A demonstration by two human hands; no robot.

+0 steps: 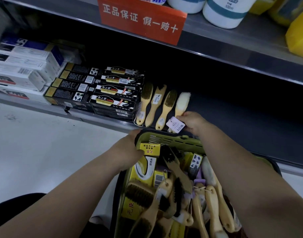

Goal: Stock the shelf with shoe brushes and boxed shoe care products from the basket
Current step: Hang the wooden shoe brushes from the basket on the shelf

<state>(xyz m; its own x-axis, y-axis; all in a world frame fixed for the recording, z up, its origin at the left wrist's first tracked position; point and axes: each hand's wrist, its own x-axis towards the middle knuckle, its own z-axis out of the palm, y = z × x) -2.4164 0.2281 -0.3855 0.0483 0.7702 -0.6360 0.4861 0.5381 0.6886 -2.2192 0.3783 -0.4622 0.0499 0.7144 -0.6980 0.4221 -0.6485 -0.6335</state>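
Our right hand (192,121) pinches the white brush (181,102) by its handle, rightmost on the shelf (233,117). We want it parallel, just beside the brown-bristled brush (167,107), while our left hand (128,148) grips the basket (173,140) rim.

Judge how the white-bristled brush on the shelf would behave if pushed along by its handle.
The white-bristled brush probably slides rather than rolls, since it lies flat on the shelf. Its wooden handle looks stiff, so it should not flop. The paper tag at its end may drag or snag.
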